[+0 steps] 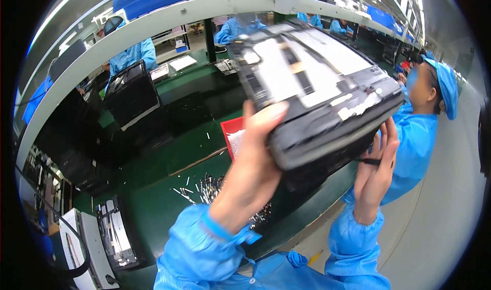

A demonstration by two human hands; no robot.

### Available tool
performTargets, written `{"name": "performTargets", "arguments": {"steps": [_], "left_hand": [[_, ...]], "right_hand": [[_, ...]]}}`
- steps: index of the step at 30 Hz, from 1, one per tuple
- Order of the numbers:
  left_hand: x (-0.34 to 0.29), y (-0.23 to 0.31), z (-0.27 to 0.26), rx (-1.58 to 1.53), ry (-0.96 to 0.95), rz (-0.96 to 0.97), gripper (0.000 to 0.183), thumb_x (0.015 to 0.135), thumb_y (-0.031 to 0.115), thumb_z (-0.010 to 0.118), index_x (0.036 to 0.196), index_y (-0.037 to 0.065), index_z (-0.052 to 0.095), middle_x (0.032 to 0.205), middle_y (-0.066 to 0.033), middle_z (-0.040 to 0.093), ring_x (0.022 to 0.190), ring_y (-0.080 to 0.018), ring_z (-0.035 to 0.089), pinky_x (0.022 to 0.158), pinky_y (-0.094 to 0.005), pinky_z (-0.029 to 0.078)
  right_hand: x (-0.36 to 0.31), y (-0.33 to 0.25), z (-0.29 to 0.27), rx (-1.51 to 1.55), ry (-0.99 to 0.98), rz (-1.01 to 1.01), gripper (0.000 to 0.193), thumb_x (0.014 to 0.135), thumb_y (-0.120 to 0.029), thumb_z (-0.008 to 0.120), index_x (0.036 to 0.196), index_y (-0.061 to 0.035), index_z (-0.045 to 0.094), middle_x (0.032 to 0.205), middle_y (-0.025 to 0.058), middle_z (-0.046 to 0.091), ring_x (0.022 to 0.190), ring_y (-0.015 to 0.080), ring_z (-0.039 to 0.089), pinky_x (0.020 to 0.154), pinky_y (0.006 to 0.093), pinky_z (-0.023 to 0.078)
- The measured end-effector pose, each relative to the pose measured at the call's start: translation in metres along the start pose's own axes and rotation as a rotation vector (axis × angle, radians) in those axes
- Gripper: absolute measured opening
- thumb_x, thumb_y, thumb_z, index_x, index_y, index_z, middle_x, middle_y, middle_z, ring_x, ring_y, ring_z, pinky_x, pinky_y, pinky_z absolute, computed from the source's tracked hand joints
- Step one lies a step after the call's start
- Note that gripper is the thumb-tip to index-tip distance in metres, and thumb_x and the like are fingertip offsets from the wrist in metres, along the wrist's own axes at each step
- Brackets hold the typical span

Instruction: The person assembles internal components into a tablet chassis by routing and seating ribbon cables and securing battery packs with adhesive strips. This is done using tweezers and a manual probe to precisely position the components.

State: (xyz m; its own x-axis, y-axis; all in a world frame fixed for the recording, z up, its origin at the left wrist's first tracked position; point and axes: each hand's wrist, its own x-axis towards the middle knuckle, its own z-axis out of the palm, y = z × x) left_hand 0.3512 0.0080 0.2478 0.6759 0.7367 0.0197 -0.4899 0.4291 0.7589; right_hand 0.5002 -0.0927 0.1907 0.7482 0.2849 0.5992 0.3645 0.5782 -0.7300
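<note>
Raised in front of me is a thick stack of open tablet housings [317, 101], tilted and somewhat blurred. Its top piece shows white battery-like panels, dark strips and a black frame. My left hand [255, 162] grips the near left corner, with the thumb along the upper edge. On the near right side, my right hand [377, 162] presses its fingers against the stack and supports it from below. Small loose black, white and metallic pieces [207, 188] lie scattered on the green bench under my left forearm. Partly hidden behind my left hand is a red tray [227, 131] holding white bits.
A similar open housing [116, 231] lies at the lower left beside a white device [76, 239] with a black cable. Dark stacks [133, 98] stand on the green bench [163, 188]. A grey shelf beam [169, 13] crosses above. A co-worker in blue [414, 131] is close on the right.
</note>
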Motion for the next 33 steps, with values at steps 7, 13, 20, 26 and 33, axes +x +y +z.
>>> {"name": "performTargets", "arguments": {"steps": [7, 13, 20, 26, 33], "left_hand": [[-0.133, 0.018, -0.116, -0.212, 0.017, 0.318, 0.06, 0.08, 0.044, 0.053, 0.123, 0.003, 0.049, 0.121, -0.0193, 0.054, 0.102, -0.0326, 0.057, 0.089, -0.0521, 0.045], [-0.221, 0.002, -0.203, -0.353, 0.766, 0.439, 0.078, 0.064, 0.034, 0.061, 0.129, -0.004, 0.039, 0.116, -0.0287, 0.052, 0.096, -0.0394, 0.057, 0.082, -0.0526, 0.05], [-0.261, -0.029, -0.257, -0.211, 0.881, 0.252, 0.07, 0.069, 0.042, 0.062, 0.121, -0.002, 0.049, 0.114, -0.021, 0.057, 0.098, -0.0371, 0.056, 0.086, -0.0545, 0.046], [-0.28, -0.035, -0.268, -0.179, 0.814, 0.227, 0.072, 0.076, 0.034, 0.059, 0.134, 0.001, 0.033, 0.129, -0.0158, 0.047, 0.109, -0.0329, 0.049, 0.096, -0.0468, 0.041], [-0.291, -0.049, -0.271, -0.307, 0.687, 0.249, 0.067, 0.083, 0.036, 0.055, 0.135, 0.002, 0.032, 0.131, -0.0154, 0.046, 0.108, -0.0343, 0.05, 0.096, -0.0498, 0.041]], "right_hand": [[-0.127, -0.001, 0.05, 0.099, -0.414, -0.019, 0.056, 0.097, -0.044, 0.023, 0.126, 0.0003, 0.042, 0.128, 0.0215, 0.041, 0.116, 0.0335, 0.045, 0.101, 0.0438, 0.033], [-0.214, 0.04, 0.067, 0.426, -0.69, 0.371, 0.051, 0.098, -0.034, 0.029, 0.118, 0.0052, 0.053, 0.129, 0.0209, 0.04, 0.123, 0.0361, 0.036, 0.104, 0.0451, 0.027], [-0.227, 0.065, 0.063, 0.358, -0.968, 0.621, 0.039, 0.097, -0.022, 0.037, 0.128, 0.0, 0.045, 0.131, 0.0164, 0.04, 0.123, 0.0301, 0.039, 0.101, 0.0365, 0.032], [-0.181, 0.068, 0.052, -0.456, -1.231, 0.304, 0.023, 0.082, -0.008, 0.057, 0.105, -0.0046, 0.054, 0.089, 0.0122, 0.061, 0.065, 0.033, 0.06, 0.057, 0.0421, 0.049], [-0.154, 0.103, 0.061, -0.749, -1.489, 0.263, 0.012, 0.079, -0.01, 0.061, 0.085, -0.0033, 0.054, 0.08, 0.0126, 0.054, 0.07, 0.0349, 0.056, 0.059, 0.0423, 0.044]]}}
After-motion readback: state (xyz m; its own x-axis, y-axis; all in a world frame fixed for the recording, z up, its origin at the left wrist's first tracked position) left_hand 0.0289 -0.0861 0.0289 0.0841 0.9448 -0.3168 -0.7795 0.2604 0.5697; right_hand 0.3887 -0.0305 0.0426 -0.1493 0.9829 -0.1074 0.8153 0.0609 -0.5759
